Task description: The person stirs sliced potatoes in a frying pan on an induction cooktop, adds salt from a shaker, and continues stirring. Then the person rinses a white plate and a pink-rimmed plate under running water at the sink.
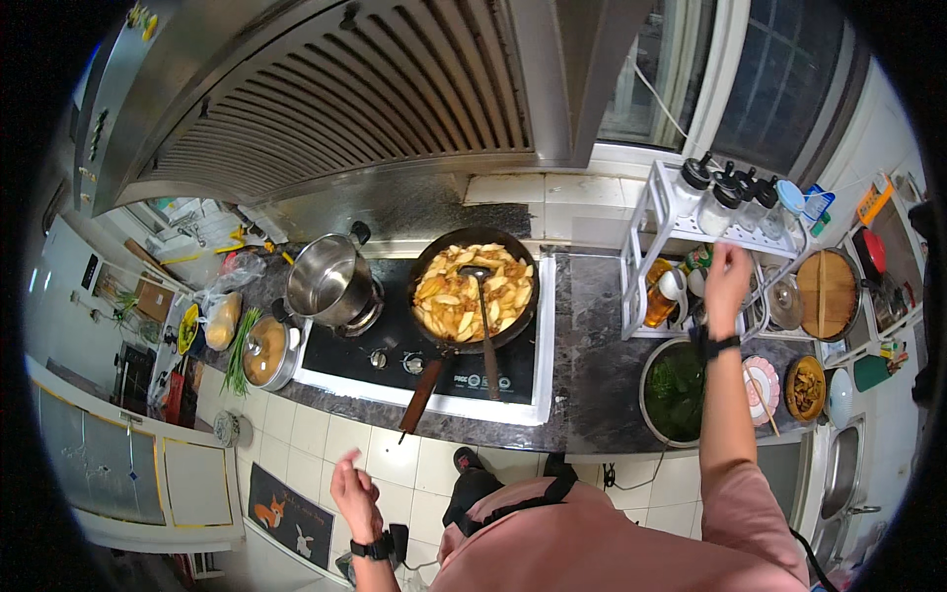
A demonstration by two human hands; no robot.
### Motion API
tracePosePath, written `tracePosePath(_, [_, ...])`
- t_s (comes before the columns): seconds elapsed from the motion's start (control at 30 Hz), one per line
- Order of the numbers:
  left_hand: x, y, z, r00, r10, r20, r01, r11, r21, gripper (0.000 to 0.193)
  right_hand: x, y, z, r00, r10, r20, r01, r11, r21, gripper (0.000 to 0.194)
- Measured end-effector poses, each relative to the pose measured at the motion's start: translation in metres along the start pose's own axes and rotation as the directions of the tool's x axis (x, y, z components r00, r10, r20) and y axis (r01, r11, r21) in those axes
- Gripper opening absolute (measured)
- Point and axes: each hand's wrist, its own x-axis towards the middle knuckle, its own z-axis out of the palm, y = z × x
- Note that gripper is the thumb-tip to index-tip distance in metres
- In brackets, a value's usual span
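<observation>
My right hand (727, 277) is raised at the front of a white two-tier spice rack (669, 237), just below the upper shelf's edge; whether its fingers hold anything cannot be told. On that shelf stand several glass seasoning jars (719, 211) with black lids. Below are an oil bottle (657, 307) and other containers. My left hand (354, 485) is over the floor in front of the counter, fingers partly curled, holding nothing visible. A wok (530, 325) on the gas hob holds sliced pale food (459, 296) in brown sauce, with a dark metal spatula (488, 333) resting in it.
An empty steel pot (325, 285) sits on the left burner. Left of the hob are a lidded pan (265, 355) and green stalks (238, 362). Right of it stand a pot of leafy greens (675, 388), a pink-rimmed plate (766, 381) with chopsticks and a bowl of food (805, 388). The wok handle (423, 396) overhangs the counter.
</observation>
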Motion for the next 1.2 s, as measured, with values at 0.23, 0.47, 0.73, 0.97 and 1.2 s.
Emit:
tracePosePath(0.23, [0.100, 0.001, 0.054, 0.824, -0.325, 0.465, 0.253, 0.944, 0.211, 0.067, -0.234, -0.157, 0.008, 0.712, -0.167, 0.682, -0.124, 0.926, 0.357, 0.065])
tracePosePath(0.47, [0.148, -0.017, 0.102, 0.418, -0.616, 0.668, 0.430, 0.782, 0.452, 0.024, -0.288, -0.218, 0.070, 0.583, -0.034, 0.812, -0.022, 0.998, 0.058, 0.074])
tracePosePath(0.73, [0.159, -0.027, 0.129, 0.203, -0.643, 0.738, 0.583, 0.685, 0.437, 0.020, -0.251, -0.224, 0.022, 0.729, -0.172, 0.663, 0.099, 0.984, 0.147, 0.040])
tracePosePath(0.97, [0.153, -0.040, 0.131, 0.324, -0.498, 0.804, 0.384, 0.846, 0.370, 0.019, -0.215, -0.248, 0.004, 0.505, -0.169, 0.846, 0.185, 0.979, 0.086, 0.039])
tracePosePath(1.2, [0.120, 0.034, 0.088, 0.330, -0.556, 0.763, 0.421, 0.810, 0.409, 0.012, -0.153, -0.263, -0.084, 0.255, -0.164, 0.953, 0.034, 0.986, 0.161, 0.035])
